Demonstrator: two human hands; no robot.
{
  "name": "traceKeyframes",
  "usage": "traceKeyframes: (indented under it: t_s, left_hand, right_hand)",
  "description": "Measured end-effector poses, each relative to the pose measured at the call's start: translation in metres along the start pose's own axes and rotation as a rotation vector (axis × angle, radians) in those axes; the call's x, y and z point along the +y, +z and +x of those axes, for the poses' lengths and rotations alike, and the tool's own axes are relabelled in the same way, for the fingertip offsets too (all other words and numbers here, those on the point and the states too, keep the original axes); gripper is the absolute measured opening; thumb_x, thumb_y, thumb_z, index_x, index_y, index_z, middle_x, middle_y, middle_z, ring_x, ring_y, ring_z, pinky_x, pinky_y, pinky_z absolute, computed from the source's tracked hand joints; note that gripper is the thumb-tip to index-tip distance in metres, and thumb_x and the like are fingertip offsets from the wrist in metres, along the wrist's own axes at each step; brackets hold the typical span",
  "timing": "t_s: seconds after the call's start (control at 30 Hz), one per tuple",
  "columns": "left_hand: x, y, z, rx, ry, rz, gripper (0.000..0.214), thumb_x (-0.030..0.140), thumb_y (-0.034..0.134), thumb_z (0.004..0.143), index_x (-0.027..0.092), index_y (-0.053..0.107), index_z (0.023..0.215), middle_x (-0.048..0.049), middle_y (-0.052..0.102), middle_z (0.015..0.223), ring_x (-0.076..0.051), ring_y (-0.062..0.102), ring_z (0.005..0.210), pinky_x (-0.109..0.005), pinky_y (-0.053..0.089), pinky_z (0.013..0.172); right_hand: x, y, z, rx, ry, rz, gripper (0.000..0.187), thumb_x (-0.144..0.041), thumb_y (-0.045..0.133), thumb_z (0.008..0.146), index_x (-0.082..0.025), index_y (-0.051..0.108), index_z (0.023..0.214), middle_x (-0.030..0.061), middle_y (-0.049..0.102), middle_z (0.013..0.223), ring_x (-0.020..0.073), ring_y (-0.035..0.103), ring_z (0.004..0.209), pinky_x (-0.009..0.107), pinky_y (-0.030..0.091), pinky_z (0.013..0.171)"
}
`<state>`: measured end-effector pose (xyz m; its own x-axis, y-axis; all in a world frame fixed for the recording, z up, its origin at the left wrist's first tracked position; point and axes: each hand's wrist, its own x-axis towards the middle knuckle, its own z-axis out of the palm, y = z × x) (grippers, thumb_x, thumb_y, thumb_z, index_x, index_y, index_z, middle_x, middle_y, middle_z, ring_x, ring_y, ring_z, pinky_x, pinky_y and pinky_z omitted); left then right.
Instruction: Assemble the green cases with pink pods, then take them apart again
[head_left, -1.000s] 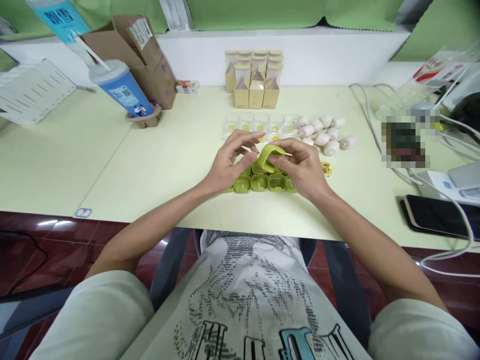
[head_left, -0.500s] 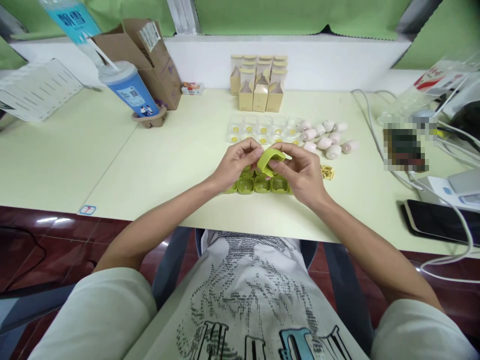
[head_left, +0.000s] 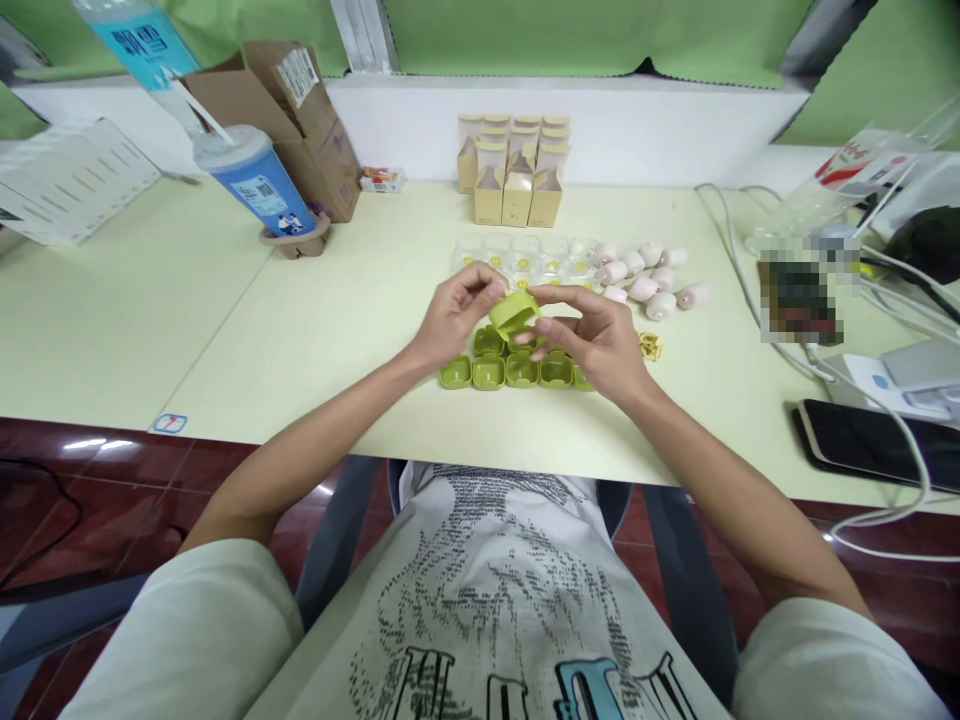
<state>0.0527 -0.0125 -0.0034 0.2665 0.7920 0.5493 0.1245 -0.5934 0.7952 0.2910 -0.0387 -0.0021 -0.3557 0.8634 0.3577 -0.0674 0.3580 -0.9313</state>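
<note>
A small lime-green plastic cup (head_left: pixel 513 316) is tilted above the table, its hollow side turned partly toward me. My left hand (head_left: pixel 466 312) pinches its upper left edge between thumb and fingers. At the cup's right side is my right hand (head_left: pixel 592 335), with thumb and fingers spread apart; whether a fingertip still touches the cup I cannot tell. Below lie rows of similar green cups (head_left: pixel 489 372), hollow side up, partly hidden by my hands. Just beyond my hands are clear plastic covers (head_left: pixel 526 258) with yellow marks, in rows.
Pale pink and white rounded pieces (head_left: pixel 643 289) lie right of the covers. Small yellow pieces (head_left: pixel 650 346) sit beside my right hand. Open cream boxes (head_left: pixel 517 190) stand at the back. A blue cup (head_left: pixel 262 185) and cardboard box (head_left: pixel 330 150) are left; a phone (head_left: pixel 877 445) and cables are right.
The green cup has moved slightly left and turned in my left hand. My right hand's fingers have loosened from around it and spread.
</note>
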Motion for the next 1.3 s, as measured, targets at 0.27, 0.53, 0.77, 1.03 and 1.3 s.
traceKeyframes:
  t_s: [0.27,0.53,0.77,1.03,1.3]
  left_hand:
    - [-0.017,-0.085,0.013,-0.267,0.069,0.692,0.026,0.042,0.060,0.109,0.023,0.072,0.097,-0.0095,0.075,0.102,-0.025,0.067,0.089,-0.040,0.052,0.085]
    - [-0.039,-0.081,0.010,-0.166,-0.045,0.722,0.029,0.049,0.069,0.105,0.023,0.073,0.116,-0.0100,0.075,0.112,-0.024,0.066,0.087,-0.038,0.052,0.083]
    - [-0.040,-0.086,0.010,-0.204,-0.047,0.588,0.060,0.072,0.087,0.087,0.024,0.068,0.118,-0.0042,0.070,0.110,-0.016,0.060,0.071,-0.033,0.051,0.073]
    - [-0.047,-0.075,0.008,-0.175,-0.013,0.693,0.026,0.044,0.077,0.099,0.021,0.069,0.109,-0.0055,0.068,0.102,-0.020,0.063,0.084,-0.034,0.051,0.081]
    - [-0.039,-0.071,0.006,-0.178,0.014,0.842,0.023,0.040,0.069,0.107,0.019,0.072,0.114,-0.0102,0.074,0.117,-0.020,0.066,0.082,-0.035,0.052,0.080]
  right_hand:
    - [0.008,-0.041,0.010,0.364,-0.122,-0.374,0.039,-0.065,0.078,0.101,-0.027,0.080,0.103,0.0038,0.080,0.101,0.0137,0.070,0.058,0.030,0.056,0.050]
    - [0.009,-0.041,0.009,0.363,-0.216,-0.542,0.027,-0.049,0.072,0.104,-0.024,0.081,0.097,0.0058,0.080,0.100,0.0143,0.069,0.056,0.032,0.052,0.052]
    - [-0.008,-0.084,0.014,0.557,-0.187,-0.813,0.020,-0.036,0.066,0.102,-0.024,0.082,0.098,0.0095,0.082,0.105,0.0200,0.070,0.066,0.040,0.059,0.065]
    - [-0.033,-0.128,0.006,0.144,0.314,-1.288,0.021,-0.010,0.078,0.087,-0.022,0.089,0.101,0.0108,0.082,0.086,0.0303,0.070,0.077,0.048,0.056,0.083]
    - [-0.021,-0.114,0.011,-0.375,0.436,-1.405,0.022,-0.016,0.072,0.089,-0.024,0.090,0.099,0.0080,0.086,0.101,0.0286,0.076,0.094,0.035,0.049,0.073]
